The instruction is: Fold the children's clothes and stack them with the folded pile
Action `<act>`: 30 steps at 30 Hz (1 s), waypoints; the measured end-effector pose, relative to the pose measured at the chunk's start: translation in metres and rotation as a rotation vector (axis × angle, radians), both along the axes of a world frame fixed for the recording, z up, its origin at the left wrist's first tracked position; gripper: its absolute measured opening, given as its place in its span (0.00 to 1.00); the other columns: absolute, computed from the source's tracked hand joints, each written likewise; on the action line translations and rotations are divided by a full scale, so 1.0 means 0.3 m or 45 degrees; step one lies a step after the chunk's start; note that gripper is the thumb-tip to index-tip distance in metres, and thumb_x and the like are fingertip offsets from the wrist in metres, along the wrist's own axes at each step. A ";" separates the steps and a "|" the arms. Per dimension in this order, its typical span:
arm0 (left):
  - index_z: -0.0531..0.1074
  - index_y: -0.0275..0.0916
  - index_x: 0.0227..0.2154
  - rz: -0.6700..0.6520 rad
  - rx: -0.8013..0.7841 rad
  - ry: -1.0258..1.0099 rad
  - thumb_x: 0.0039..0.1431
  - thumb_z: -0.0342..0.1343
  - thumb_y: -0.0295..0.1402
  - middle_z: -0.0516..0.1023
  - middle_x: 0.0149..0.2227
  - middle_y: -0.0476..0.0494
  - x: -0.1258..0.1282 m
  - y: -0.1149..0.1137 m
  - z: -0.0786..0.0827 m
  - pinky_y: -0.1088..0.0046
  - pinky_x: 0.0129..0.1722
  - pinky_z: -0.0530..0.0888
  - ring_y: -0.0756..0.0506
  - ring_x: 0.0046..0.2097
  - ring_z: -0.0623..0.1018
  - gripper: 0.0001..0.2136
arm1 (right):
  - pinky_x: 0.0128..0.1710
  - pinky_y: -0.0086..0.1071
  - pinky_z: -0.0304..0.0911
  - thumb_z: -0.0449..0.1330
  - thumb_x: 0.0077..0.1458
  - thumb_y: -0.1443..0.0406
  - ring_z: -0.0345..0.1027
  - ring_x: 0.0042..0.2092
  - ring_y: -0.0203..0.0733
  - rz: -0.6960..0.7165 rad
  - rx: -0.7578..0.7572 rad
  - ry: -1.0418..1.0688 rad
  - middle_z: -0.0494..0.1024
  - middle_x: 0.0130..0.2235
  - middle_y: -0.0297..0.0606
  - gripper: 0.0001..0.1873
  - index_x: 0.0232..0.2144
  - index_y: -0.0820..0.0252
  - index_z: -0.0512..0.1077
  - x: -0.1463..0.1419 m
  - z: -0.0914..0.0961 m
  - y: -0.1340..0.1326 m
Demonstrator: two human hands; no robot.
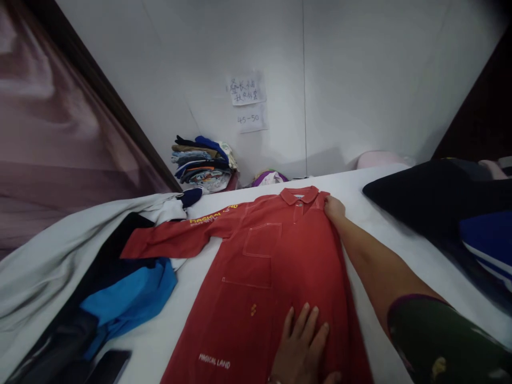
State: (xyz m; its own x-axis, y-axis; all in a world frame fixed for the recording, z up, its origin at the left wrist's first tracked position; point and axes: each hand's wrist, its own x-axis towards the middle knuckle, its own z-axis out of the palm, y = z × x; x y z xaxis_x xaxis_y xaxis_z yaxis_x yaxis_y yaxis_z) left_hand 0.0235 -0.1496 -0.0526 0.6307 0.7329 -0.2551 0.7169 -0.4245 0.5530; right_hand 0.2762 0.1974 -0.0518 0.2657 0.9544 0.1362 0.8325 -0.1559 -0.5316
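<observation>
A red long-sleeved collared shirt (pixel 256 314) lies spread on the white table, its collar toward the wall. Its left-hand sleeve is stretched out sideways and carries yellow and white lettering. White stitching outlines the pockets, and "MAGICAL LAND" is printed near the lower part. My left hand (pixel 302 341) rests flat on the lower front of the shirt with fingers spread. At the shoulder right of the collar, my right hand (pixel 335 209) has its fingers closed on the cloth. The other sleeve is not visible, and the hem runs out of the picture.
Loose clothes lie at the left, among them a blue garment (pixel 136 296) and a light grey one (pixel 52 266). Dark garments (pixel 432 205) are heaped at the right. A stack of folded clothes (pixel 204 162) stands by the wall, below paper notes (pixel 247 101). A dark phone-like object (pixel 109 367) lies in front.
</observation>
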 end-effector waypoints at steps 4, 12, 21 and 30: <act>0.34 0.63 0.62 -0.005 0.013 -0.024 0.55 0.49 0.48 0.35 0.66 0.57 0.005 -0.005 0.016 0.47 0.65 0.38 0.40 0.66 0.37 0.36 | 0.42 0.39 0.61 0.50 0.54 0.65 0.66 0.47 0.52 -0.037 0.004 -0.055 0.72 0.46 0.52 0.18 0.44 0.62 0.73 0.010 0.003 -0.015; 0.51 0.47 0.63 0.052 0.171 0.016 0.56 0.43 0.55 0.45 0.66 0.43 0.036 -0.025 0.069 0.47 0.64 0.40 0.37 0.67 0.42 0.34 | 0.60 0.47 0.42 0.47 0.59 0.56 0.42 0.64 0.51 0.408 0.189 -0.234 0.55 0.63 0.45 0.26 0.58 0.58 0.59 -0.067 0.047 -0.167; 0.59 0.43 0.60 0.089 0.425 0.023 0.59 0.43 0.52 0.55 0.64 0.41 0.057 -0.036 0.093 0.51 0.63 0.46 0.40 0.66 0.50 0.29 | 0.61 0.53 0.35 0.40 0.61 0.49 0.36 0.66 0.53 0.501 -0.277 -0.349 0.46 0.66 0.49 0.34 0.61 0.64 0.54 -0.184 0.012 -0.380; 0.60 0.42 0.59 0.089 0.532 0.050 0.60 0.40 0.52 0.57 0.63 0.40 0.065 -0.033 0.074 0.51 0.63 0.46 0.40 0.65 0.52 0.28 | 0.62 0.45 0.38 0.44 0.60 0.50 0.39 0.66 0.48 0.711 -0.219 -0.313 0.50 0.65 0.46 0.33 0.62 0.62 0.54 -0.215 0.004 -0.774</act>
